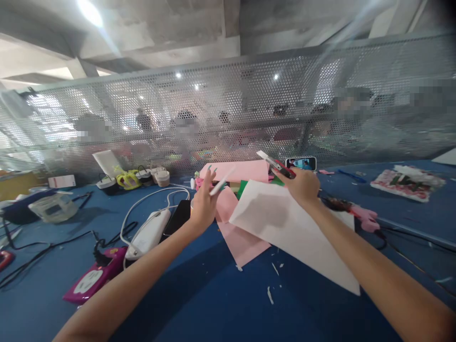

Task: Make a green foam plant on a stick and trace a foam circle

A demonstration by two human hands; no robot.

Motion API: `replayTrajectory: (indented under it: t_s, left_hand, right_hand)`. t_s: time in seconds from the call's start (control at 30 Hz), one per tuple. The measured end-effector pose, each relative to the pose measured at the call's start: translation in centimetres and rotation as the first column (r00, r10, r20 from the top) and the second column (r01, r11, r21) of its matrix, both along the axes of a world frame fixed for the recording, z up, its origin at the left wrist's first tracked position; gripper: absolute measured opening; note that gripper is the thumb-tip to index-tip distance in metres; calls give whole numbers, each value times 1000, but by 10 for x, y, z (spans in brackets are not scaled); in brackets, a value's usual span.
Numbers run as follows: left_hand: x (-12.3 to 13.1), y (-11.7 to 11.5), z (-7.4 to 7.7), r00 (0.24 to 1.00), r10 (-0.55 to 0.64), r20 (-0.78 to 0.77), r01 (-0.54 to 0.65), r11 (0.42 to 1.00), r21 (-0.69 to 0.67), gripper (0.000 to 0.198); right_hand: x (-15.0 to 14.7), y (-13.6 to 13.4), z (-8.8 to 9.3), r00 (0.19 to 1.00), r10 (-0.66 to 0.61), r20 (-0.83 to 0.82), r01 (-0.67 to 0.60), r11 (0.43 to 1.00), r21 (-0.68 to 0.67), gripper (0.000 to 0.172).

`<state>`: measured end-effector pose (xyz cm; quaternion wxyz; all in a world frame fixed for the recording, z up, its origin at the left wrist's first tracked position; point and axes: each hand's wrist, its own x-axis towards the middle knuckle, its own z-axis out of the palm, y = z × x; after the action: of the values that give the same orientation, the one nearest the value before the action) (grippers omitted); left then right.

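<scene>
My right hand (304, 187) is closed around a red and black utility knife (283, 168), its tip pointing up and to the left above the papers. A slim white strip (223, 182), its material unclear, is held by my left hand (204, 205), whose upper fingers are raised. Below and between the hands, a large white sheet (285, 223) overlaps a pink sheet (240, 240). Behind them lies another pink piece (235, 170), with a bit of green (242, 187) showing beside the white sheet.
Left of my hand are a black phone (179, 216), a white power bank (151, 232) with cables and a magenta device (98, 275). A lit phone (301, 164) and pink-handled tool (365, 217) are on the right. A perforated metal screen (228, 109) rises behind; white scraps (270, 295) lie in front.
</scene>
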<state>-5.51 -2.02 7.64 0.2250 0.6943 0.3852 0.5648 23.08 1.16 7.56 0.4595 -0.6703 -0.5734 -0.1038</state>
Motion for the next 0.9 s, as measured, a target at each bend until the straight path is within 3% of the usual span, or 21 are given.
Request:
replayTrajectory:
  t_s: [0.07,0.1,0.13,0.2,0.23,0.27,0.3,0.37,0.47,0.6,0.7,0.8,0.9]
  left_hand:
    - [-1,-2,-10,939,147,-312,-79,972,221,62]
    - [-1,-3,-15,894,187,-408,-73,958,278,66]
    - [0,-3,-20,857,227,-464,-75,944,322,69]
    - [4,-5,-30,810,279,-516,-76,922,379,73]
    - [6,-6,-35,798,285,-530,-66,917,394,75]
    - [9,-7,-39,790,282,-544,-49,914,403,76]
    - [11,-9,-43,782,273,-561,-28,913,406,76]
    - [15,-13,-48,759,245,-603,23,916,400,77]
    - [17,-20,-51,752,135,-645,123,933,339,92]
    - [15,-22,-50,856,-136,-499,235,962,142,131]
    - [13,-17,-55,897,-277,-345,309,950,42,134]
    - [12,-13,-63,899,-277,-339,309,950,45,129]
    - [12,-12,-70,893,-198,-404,255,963,93,135]
  right_hand:
    - [-17,-4,-7,978,143,-151,-120,981,154,48]
    - [-28,-8,-9,916,258,-308,-206,960,189,48]
    - [-40,-13,-11,794,372,-480,-304,928,215,49]
    - [-64,-25,-16,669,465,-579,-434,878,204,54]
    - [-75,-30,-19,445,544,-711,-581,780,233,52]
    - [-85,-35,-22,225,545,-808,-671,688,278,51]
    - [-92,-39,-25,97,495,-863,-679,667,306,50]
    - [-99,-43,-31,49,464,-884,-680,664,311,47]
    - [-93,-42,-34,67,449,-891,-686,669,286,46]
    - [-75,-40,-32,70,454,-888,-779,581,236,44]
    - [-69,-41,-32,85,470,-879,-843,503,188,42]
    - [-70,-41,-36,108,522,-846,-880,446,163,39]
    - [-70,-40,-38,153,549,-822,-890,439,128,36]
